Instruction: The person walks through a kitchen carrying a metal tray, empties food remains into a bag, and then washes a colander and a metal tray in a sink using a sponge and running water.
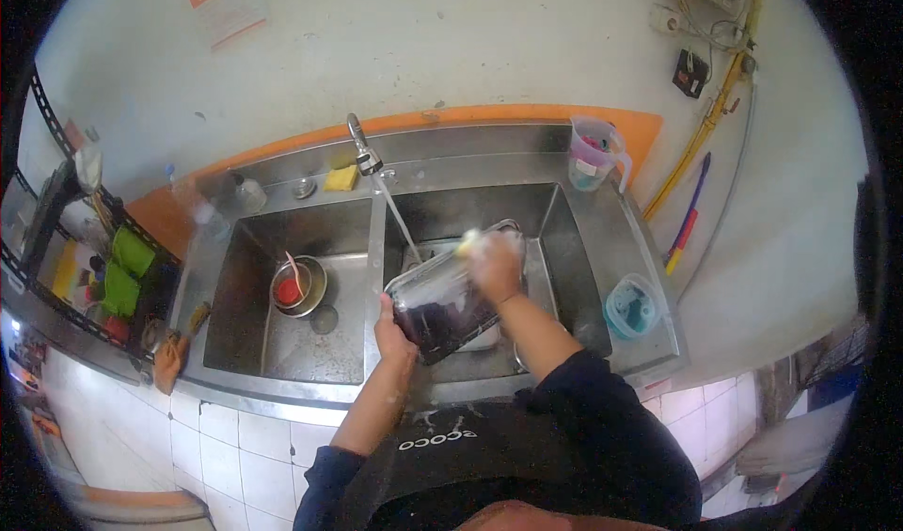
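Note:
My left hand (394, 339) grips the near left edge of a rectangular, shiny dark container (441, 312), which is tilted over the right sink basin (575, 277). Against its upper right part, my right hand (496, 263) presses a foamy, pale yellow sponge (468, 242). That hand is blurred and white suds cover its fingers. A stream of water runs from the tap (365, 156) into the basin, just behind the container. Other metal and white items lie beneath the container, mostly hidden by it.
Nested metal bowls (321, 287) with a red item and a spoon sit in the left basin (282, 351). A yellow sponge (341, 178) rests behind the tap. On the right ledge stand a plastic jug (591, 157) and a tub of teal paste (630, 309). An orange cloth (169, 363) hangs left.

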Demonstrator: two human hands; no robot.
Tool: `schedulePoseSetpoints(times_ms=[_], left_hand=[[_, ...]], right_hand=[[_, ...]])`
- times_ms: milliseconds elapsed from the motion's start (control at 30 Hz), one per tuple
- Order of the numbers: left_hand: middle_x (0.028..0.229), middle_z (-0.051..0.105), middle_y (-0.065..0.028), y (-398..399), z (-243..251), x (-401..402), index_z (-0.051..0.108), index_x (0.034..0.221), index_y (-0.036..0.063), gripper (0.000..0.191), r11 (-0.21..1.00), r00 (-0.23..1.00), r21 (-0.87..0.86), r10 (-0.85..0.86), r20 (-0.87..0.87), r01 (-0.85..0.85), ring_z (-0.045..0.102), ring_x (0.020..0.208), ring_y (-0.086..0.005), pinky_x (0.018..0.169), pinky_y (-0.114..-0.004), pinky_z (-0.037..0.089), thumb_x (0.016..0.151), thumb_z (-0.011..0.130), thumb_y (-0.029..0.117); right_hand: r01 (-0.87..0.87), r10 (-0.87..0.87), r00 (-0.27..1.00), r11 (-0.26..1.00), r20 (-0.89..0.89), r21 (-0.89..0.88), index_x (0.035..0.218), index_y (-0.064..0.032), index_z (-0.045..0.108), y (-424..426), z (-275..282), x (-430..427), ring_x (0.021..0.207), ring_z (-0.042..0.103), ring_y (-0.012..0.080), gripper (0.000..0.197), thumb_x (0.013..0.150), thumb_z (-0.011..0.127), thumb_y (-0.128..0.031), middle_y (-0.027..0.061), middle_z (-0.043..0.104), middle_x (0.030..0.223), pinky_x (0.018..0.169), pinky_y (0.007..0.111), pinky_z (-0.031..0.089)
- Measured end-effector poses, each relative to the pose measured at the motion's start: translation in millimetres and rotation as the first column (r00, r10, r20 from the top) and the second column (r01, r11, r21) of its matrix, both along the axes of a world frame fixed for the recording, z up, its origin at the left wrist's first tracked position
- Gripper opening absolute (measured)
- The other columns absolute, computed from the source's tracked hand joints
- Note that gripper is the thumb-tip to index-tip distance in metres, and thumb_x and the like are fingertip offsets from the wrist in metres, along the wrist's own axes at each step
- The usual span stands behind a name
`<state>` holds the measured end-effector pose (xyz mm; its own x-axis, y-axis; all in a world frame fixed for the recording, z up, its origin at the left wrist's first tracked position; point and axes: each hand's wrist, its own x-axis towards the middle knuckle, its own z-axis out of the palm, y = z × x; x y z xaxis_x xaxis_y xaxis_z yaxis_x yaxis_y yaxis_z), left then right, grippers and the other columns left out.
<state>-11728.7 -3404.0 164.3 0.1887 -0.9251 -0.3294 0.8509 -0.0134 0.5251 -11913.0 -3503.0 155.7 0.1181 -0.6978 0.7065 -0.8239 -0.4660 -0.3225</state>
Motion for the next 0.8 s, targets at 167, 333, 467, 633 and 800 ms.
schedulePoseSetpoints(times_ms=[167, 333, 467, 633, 800], left_hand=[[0.101, 0.056, -0.0121, -2, 7, -16, 0.050, 0.106, -0.0009, 0.056, 0.997, 0.999, 0.068, -0.045, 0.012, 0.044, 0.055, 0.093, -0.0257, 0.083, -0.039, 0.044, 0.081, 0.049, 0.049], [0.116, 0.048, -0.0148, -15, -14, -1, 0.040, 0.120, 0.0011, 0.072, 0.957, 0.956, 0.094, -0.264, -0.125, 0.276, 0.048, 0.105, -0.0287, 0.089, -0.042, 0.039, 0.079, 0.041, 0.060], [0.129, 0.039, -0.0125, 0, 31, -15, 0.033, 0.128, 0.0066, 0.076, 0.963, 0.964, 0.057, -0.265, 0.023, 0.263, 0.039, 0.117, -0.0289, 0.096, -0.044, 0.032, 0.080, 0.026, 0.065], [0.129, 0.038, -0.0110, -4, 17, -28, 0.034, 0.127, 0.0087, 0.076, 0.958, 0.959, 0.075, -0.280, 0.048, 0.276, 0.038, 0.117, -0.0287, 0.096, -0.043, 0.031, 0.079, 0.021, 0.066], [0.122, 0.046, -0.0107, -14, 15, -16, 0.037, 0.124, 0.0057, 0.073, 0.966, 0.972, 0.131, -0.231, 0.041, 0.224, 0.046, 0.109, -0.0247, 0.094, -0.039, 0.035, 0.081, 0.025, 0.063]], right_hand=[[0.266, -0.201, 0.935, 0.942, 0.294, -0.202, 0.088, -0.0070, 0.057, 12, 10, 4, 0.089, 0.050, 0.0316, 0.024, 0.072, 0.057, -0.025, 0.0140, 0.055, 0.093, 0.074, 0.047, 0.037], [-0.387, 0.387, 0.921, 0.886, -0.054, -0.254, 0.087, -0.0101, 0.060, 88, 19, 48, 0.080, 0.056, 0.0300, 0.023, 0.073, 0.059, -0.029, 0.0131, 0.058, 0.089, 0.069, 0.040, 0.044], [-0.302, 0.295, 0.948, 0.953, 0.117, 0.041, 0.075, -0.0069, 0.060, 46, -15, -17, 0.069, 0.055, 0.0322, 0.024, 0.070, 0.062, -0.030, 0.0125, 0.058, 0.081, 0.062, 0.040, 0.044], [0.209, -0.140, 0.880, 0.972, 0.454, -0.105, 0.099, 0.0019, 0.051, 5, 42, -1, 0.087, 0.051, 0.0378, 0.040, 0.069, 0.062, -0.021, 0.0207, 0.052, 0.096, 0.077, 0.045, 0.040], [-0.329, 0.330, 0.942, 0.944, -0.054, 0.018, 0.108, 0.0043, 0.045, 72, 31, 52, 0.103, 0.045, 0.0375, 0.042, 0.073, 0.056, -0.016, 0.0239, 0.047, 0.110, 0.088, 0.042, 0.036]])
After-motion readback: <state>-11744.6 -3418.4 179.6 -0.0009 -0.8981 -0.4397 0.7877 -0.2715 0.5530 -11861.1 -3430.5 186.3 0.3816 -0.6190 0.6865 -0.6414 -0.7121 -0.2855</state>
